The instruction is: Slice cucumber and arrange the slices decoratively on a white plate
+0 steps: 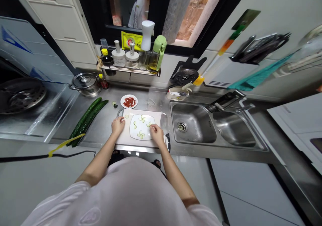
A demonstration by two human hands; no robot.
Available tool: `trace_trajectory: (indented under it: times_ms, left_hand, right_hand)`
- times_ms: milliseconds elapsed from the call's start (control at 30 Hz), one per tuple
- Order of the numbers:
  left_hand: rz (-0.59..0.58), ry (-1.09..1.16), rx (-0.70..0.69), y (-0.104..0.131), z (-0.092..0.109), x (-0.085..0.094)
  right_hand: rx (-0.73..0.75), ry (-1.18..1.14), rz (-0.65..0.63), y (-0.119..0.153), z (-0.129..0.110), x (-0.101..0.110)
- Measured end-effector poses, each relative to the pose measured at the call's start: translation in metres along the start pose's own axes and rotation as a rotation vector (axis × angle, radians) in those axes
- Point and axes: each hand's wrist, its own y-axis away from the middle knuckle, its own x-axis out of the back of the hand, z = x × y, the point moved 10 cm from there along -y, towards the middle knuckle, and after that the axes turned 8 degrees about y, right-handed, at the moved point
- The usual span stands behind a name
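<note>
A white square plate [136,132] lies on a pale cutting board [123,139], with thin green cucumber slices [141,134] arranged on it in curved groups. My right hand [157,134] is over the plate's right edge, its fingertips pinched at the slices there; whatever they hold is too small to make out. At the board's left side my left hand [118,124] has thumb and fingers drawn together, and anything between them is hidden. Just beyond it, a round cucumber slice [126,116] rests on the board. A knife handle [168,143] shows at the board's right edge.
Two long cucumbers [87,118] lie on the left of the counter. Behind the board are a plate of chopped red pieces [129,102] and green scraps [115,105]. A lidded pot [87,85] stands back left; a double sink [193,123] is at right. Bottles line a shelf [130,69].
</note>
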Motion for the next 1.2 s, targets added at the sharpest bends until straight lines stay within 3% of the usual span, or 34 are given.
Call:
trace_trajectory:
  times_ms: [133,467,800,933,1033,1100,1200]
  left_hand:
    - [0.012,-0.069,0.064,-0.002,-0.007,0.002]
    - [-0.016,-0.241,0.017,-0.014,0.021,-0.017]
    - [0.012,-0.096,0.066,-0.028,0.017,-0.015]
    - [0.039,0.089,0.109,-0.031,0.010,-0.014]
    - [0.045,0.389,0.162,-0.030,0.007,-0.014]
    - [0.013,0.656,0.171,-0.027,0.017,-0.015]
    - [-0.093,0.979,0.105,-0.016,0.054,-0.008]
  right_hand:
    - [-0.045,-0.073,0.059,0.012,0.019,0.012]
    - [-0.024,-0.114,0.033,0.027,0.024,0.006]
    - [-0.034,-0.091,0.043,0.032,0.025,0.016]
    - [-0.019,-0.099,0.038,0.033,0.020,0.016]
    - [-0.013,-0.096,0.050,0.029,0.011,0.021]
    - [0.010,-0.102,0.055,0.022,-0.002,0.026]
    - [0.104,-0.136,0.077,0.005,-0.037,0.037]
